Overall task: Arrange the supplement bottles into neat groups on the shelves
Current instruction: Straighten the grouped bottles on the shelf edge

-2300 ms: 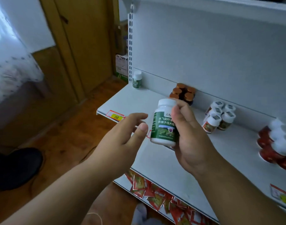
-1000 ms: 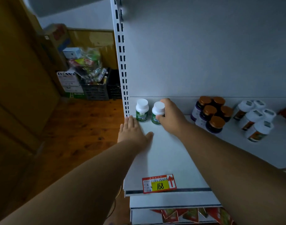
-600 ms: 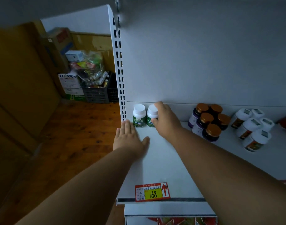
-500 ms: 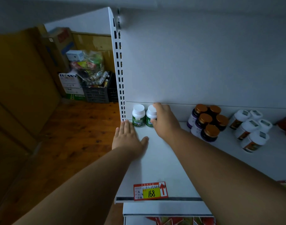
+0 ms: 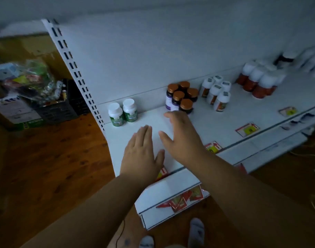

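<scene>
Two white-capped bottles with green labels (image 5: 122,112) stand side by side at the back left corner of the white shelf (image 5: 224,122). My left hand (image 5: 141,154) lies flat and open near the shelf's front edge. My right hand (image 5: 181,135) hovers open above the shelf, holding nothing, just in front of a cluster of dark bottles with copper caps (image 5: 182,97). Further right stand a group of white bottles with orange labels (image 5: 216,93) and a group of red bottles with white caps (image 5: 258,81).
Price tags (image 5: 247,129) line the shelf's front edge. A lower shelf holds red sachets (image 5: 181,201). A slotted upright (image 5: 76,74) bounds the shelf on the left. Crates and boxes with clutter (image 5: 33,97) sit on the wooden floor behind.
My right hand let go of the second green-label bottle, left beside the first, and drew back toward me and rightward. The view swung right, showing more of the shelf.
</scene>
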Available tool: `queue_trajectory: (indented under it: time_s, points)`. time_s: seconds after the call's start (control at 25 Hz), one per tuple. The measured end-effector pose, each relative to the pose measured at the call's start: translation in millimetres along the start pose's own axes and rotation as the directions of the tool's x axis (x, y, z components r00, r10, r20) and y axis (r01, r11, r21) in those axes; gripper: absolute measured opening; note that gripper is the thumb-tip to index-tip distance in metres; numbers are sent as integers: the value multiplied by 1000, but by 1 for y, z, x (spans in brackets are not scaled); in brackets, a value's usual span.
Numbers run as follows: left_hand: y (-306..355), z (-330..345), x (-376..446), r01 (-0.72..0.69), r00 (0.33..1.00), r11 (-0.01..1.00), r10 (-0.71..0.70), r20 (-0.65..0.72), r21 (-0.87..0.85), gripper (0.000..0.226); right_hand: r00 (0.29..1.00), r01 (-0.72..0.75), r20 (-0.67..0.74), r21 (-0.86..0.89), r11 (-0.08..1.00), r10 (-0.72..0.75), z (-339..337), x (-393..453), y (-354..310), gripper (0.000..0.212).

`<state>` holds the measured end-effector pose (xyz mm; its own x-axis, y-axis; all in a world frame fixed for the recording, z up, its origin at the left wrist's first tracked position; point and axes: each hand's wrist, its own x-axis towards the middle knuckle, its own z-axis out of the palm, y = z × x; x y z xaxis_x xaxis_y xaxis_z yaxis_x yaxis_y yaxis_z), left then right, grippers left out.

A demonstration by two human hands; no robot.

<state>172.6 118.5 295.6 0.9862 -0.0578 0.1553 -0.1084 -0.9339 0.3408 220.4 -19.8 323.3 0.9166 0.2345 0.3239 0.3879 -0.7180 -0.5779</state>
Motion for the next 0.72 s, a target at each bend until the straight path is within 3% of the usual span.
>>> queue_trajectory:
  time_s: [0.12, 0.32, 0.48, 0.72]
  points:
    - [50, 11, -3, -211, 977, 977, 211, 25, -18, 70, 986, -105, -131, -6, 994, 104, -56, -49, 30, 47]
    - [179, 50, -1, -483, 873, 875, 485, 49, -46, 68, 914, -270, -330, -59, 961, 236, -160, -126, 110, 45]
    - [309, 100, 2, -564, 812, 813, 578, 81, -145, 71, 853, -396, -402, -84, 914, 332, -246, -183, 188, 47]
    - [438, 165, 10, -627, 744, 751, 656, 127, -205, 68, 772, -511, -445, -7, 860, 455, -337, -236, 283, 49]
